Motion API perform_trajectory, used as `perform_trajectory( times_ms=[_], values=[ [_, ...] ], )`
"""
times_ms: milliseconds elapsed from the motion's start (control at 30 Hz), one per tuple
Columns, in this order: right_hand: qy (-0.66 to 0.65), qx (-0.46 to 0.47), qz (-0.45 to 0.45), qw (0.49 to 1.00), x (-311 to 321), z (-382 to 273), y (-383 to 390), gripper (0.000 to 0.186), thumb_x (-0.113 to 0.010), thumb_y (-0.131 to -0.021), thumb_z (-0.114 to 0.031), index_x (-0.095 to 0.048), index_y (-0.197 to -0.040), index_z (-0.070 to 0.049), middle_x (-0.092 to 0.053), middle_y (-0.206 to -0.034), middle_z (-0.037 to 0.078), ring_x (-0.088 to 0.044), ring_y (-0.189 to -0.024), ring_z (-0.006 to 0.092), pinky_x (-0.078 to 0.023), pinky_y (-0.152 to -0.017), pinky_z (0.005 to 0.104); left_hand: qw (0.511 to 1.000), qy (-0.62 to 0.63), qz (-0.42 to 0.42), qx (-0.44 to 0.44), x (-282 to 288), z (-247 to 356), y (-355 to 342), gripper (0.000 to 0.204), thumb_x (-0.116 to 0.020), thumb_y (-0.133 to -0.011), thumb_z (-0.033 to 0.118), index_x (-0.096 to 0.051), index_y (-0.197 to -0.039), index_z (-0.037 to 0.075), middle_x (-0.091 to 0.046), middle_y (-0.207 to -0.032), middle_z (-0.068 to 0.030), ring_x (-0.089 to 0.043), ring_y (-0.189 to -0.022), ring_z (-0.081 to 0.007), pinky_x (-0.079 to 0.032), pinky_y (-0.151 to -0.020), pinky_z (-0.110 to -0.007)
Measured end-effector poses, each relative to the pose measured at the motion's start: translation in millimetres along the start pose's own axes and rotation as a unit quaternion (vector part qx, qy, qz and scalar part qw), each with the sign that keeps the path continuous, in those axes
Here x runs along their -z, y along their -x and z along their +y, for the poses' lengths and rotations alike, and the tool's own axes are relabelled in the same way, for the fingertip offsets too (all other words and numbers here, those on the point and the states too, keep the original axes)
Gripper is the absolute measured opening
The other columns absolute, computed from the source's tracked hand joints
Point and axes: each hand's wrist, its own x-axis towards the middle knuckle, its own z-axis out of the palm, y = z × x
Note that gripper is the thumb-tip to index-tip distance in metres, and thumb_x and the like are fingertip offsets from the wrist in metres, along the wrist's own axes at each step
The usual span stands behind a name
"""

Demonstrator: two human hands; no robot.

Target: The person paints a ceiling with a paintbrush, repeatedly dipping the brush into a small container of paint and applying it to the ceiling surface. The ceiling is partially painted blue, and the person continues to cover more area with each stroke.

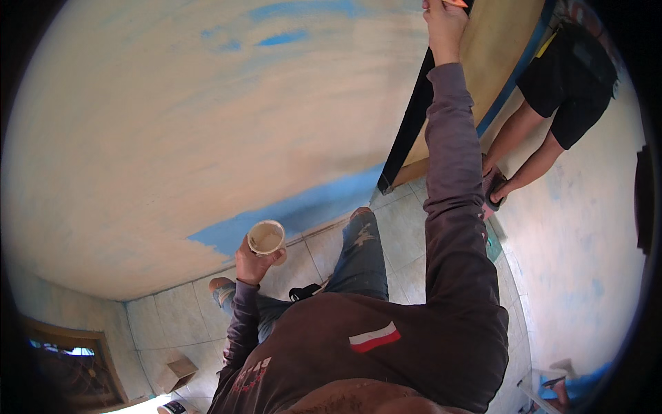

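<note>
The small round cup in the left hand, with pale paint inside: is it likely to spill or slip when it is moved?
The cup is open at the top, so tilting would probably spill paint. The left hand grips it from below with one hand only, so it seems light. Its smooth round wall may slip if wet.

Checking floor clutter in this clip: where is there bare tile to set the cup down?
Bare tile lies between the person's knee and the dark board. The lower-left corner is crowded by a cardboard box. The left hand holds the cup.
</note>
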Motion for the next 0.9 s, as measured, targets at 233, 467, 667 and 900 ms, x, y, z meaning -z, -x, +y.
perform_trajectory(
  times_ms=[233, 467, 667, 900],
  values=[
    [-0.117, 0.004, 0.125, 0.985, 29.7, -16.9, 19.5, 0.021, -0.062, -0.106, -0.025, -0.071, -0.102, -0.007, -0.063, -0.079, -0.003, -0.05, -0.063, 0.0039, -0.036, -0.052, 0.0225, 1.0, 0.008, -0.003, 0.001, -0.3, 0.1, 0.2, 0.074, -0.096, -0.071, 0.035, -0.064, -0.127, -0.001, -0.075, -0.115, -0.0135, -0.073, -0.106, -0.0223, -0.059, -0.091, -0.038],
    [0.135, 0.153, 0.178, 0.963, 38.9, -10.7, 8.7, 0.03, -0.062, -0.105, -0.023, -0.073, -0.107, 0.005, -0.072, -0.082, 0.006, -0.064, -0.076, 0.0147, -0.049, -0.069, 0.0327, 1.0, 0.022, 0.005, 0.015, 1.2, 1.2, 3.0, 0.075, -0.098, -0.069, 0.035, -0.063, -0.125, -0.002, -0.075, -0.115, -0.0142, -0.073, -0.106, -0.0221, -0.059, -0.091, -0.037],
    [0.247, 0.138, 0.197, 0.939, 33.2, -11.8, -8.5, 0.026, -0.062, -0.101, -0.017, -0.072, -0.11, 0.005, -0.073, -0.085, 0.018, -0.07, -0.082, 0.0206, -0.052, -0.072, 0.0363, 1.0, -0.004, 0.005, 0.007, 1.9, 9.8, 1.6, 0.075, -0.098, -0.069, 0.034, -0.063, -0.126, -0.002, -0.075, -0.114, -0.0143, -0.074, -0.104, -0.0224, -0.06, -0.089, -0.038],
    [0.31, 0.202, 0.157, 0.916, 7.5, -13.3, -24.4, 0.03, -0.061, -0.099, -0.022, -0.072, -0.114, 0.002, -0.071, -0.096, 0.029, -0.071, -0.088, 0.0422, -0.056, -0.073, 0.0433, 1.0, -0.01, 0.016, -0.002, 1.4, -0.2, 3.0, 0.075, -0.098, -0.068, 0.033, -0.064, -0.125, -0.002, -0.076, -0.113, -0.0144, -0.074, -0.103, -0.0225, -0.06, -0.089, -0.038]
  ],
)
